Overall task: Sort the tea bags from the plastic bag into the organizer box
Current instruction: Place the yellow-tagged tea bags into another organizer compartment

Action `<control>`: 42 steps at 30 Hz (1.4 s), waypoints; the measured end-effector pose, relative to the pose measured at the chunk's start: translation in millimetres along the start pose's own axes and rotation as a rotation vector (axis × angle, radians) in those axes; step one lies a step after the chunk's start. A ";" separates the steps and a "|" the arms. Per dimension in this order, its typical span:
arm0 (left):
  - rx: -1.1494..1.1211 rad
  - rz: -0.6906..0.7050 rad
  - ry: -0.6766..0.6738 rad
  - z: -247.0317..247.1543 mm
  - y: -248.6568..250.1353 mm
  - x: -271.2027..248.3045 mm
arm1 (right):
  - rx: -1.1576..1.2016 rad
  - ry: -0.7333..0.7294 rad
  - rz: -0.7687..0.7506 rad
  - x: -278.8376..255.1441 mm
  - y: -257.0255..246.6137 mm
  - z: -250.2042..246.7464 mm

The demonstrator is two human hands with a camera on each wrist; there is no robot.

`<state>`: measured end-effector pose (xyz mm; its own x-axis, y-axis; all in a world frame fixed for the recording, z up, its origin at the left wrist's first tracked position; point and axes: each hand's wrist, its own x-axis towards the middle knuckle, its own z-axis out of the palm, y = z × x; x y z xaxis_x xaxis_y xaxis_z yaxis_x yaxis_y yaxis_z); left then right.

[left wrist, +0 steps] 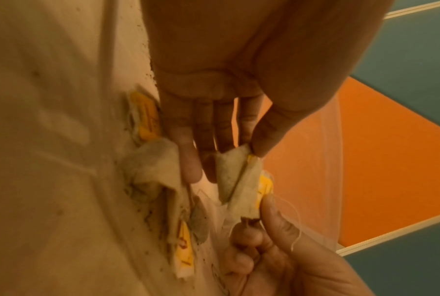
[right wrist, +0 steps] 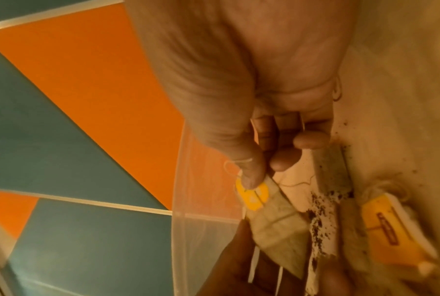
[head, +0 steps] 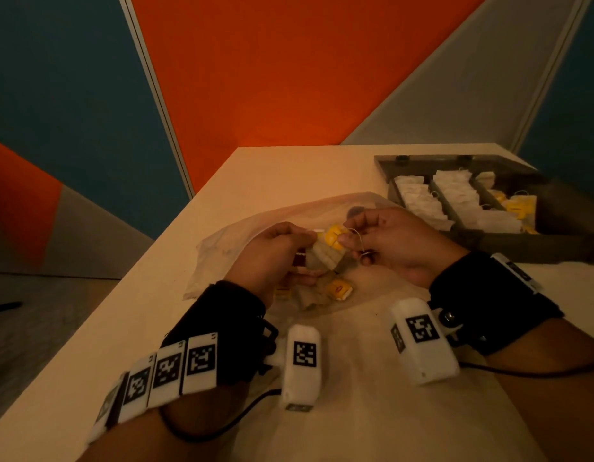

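Honestly, both hands, left hand [head: 272, 251] and right hand [head: 389, 241], pinch one flimsy tea bag [head: 322, 253] mid-frame; grab its yellow tag [head: 335, 236], paper tears easily.

Organizer box [head: 482, 243]: the frame's right edge is cutting off its 3 o'clock side, so you are not seeing its full count of compartments.
Yellow tags [head: 517, 206]: their print is showing too small to read.
Plastic bag [head: 222, 241]: your left hand [head: 269, 258] is covering part of it.
Tea bags [left wrist: 148, 166]: they are blurring at 9 o'clock in the left wrist view.
Red-marked item [head: 300, 258]: it is hiding behind your left hand; what it is cannot be told.
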<state>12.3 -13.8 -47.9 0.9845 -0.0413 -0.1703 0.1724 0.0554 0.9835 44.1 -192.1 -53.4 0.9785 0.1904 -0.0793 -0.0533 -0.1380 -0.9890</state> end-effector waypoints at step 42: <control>0.027 0.113 0.185 2.0 -12.2 12.2 | -0.724 0.019 -0.088 17.1 12.1 1.1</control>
<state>22.2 -17.0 -61.8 0.9869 0.1481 -0.0647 0.0621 0.0222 0.9978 60.0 -189.5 -66.9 0.9767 0.2145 0.0049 0.1642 -0.7327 -0.6604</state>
